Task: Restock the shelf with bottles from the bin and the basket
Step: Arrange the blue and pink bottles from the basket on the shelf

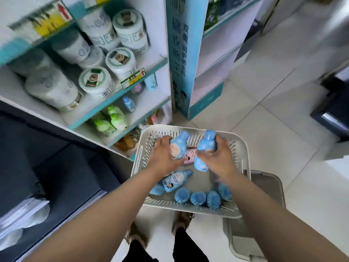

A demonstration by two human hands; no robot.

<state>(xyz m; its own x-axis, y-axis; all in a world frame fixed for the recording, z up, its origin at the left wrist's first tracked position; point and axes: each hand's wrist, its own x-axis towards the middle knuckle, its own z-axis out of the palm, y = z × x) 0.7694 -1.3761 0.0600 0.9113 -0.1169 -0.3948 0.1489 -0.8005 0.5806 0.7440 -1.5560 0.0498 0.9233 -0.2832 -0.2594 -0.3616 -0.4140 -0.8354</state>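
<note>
Open air above the basket (166, 128) lets me lift straight up. On the shelf (148, 104), green bottles (115, 120) crowd the left; bare board lies right of the lone blue bottle (128, 104). The blue panel (181, 53) closes that bay's right side; tubs (95, 80) fill the board above.

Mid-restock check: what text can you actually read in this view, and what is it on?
"双重 润护初生肌", as best it reads: small column on the blue banner.
Large characters on the banner: cut off, unclear.
Yellow tags: red arrows, print blurred.
Labels on jars and bottles: too blurred to read.
</note>
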